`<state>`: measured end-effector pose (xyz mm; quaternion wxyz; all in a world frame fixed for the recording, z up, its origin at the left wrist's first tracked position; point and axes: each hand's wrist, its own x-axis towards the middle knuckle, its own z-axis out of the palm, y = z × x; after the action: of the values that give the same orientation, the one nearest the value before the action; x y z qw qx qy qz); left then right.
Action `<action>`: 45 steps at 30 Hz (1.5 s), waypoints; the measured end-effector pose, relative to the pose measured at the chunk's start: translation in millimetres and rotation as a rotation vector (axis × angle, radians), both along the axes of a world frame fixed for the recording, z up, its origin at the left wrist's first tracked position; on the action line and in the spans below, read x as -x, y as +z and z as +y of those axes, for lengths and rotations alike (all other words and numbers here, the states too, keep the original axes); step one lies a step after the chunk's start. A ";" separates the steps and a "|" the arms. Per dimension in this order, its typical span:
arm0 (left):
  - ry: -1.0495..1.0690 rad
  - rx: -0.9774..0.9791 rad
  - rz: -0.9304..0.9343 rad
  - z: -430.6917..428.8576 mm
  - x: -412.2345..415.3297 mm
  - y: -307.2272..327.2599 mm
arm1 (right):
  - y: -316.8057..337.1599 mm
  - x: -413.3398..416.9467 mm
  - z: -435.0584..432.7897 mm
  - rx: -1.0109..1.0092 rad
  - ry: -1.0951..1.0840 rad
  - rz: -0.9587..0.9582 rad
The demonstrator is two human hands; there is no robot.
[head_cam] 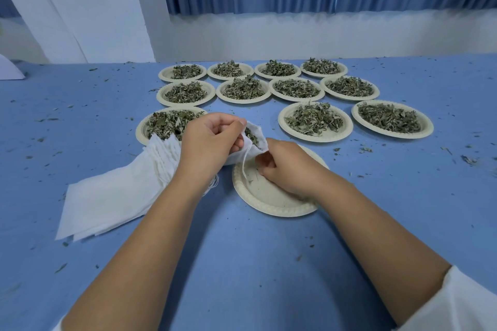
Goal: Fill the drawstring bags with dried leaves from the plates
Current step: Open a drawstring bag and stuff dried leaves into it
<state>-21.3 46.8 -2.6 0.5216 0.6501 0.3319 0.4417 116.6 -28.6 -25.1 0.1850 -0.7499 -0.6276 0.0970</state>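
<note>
Head view: left hand is pinching the mouth of a leaf-filled drawstring bag above an emptied plate. Right hand is curling beside the cord, grip unclear. One plate appears done; eleven heaped plates and stacked empty bags are waiting on the surface.

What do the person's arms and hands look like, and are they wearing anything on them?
The left hand and right hand are bare, with no gloves, rings or watch visible. Both forearms are uncovered. A loose white sleeve covers the right arm from about the elbow up, and a sliver of white cloth shows at the left arm's lower edge.
</note>
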 end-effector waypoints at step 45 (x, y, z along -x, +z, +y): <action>0.001 -0.025 0.024 -2.3 1.4 2.3 | 21.5 9.9 -9.1 -0.524 -0.044 0.494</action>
<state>-22.7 44.5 -0.2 0.5094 0.6617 0.3328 0.4381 106.7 -37.7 -3.6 0.5192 -0.6442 -0.5513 0.1072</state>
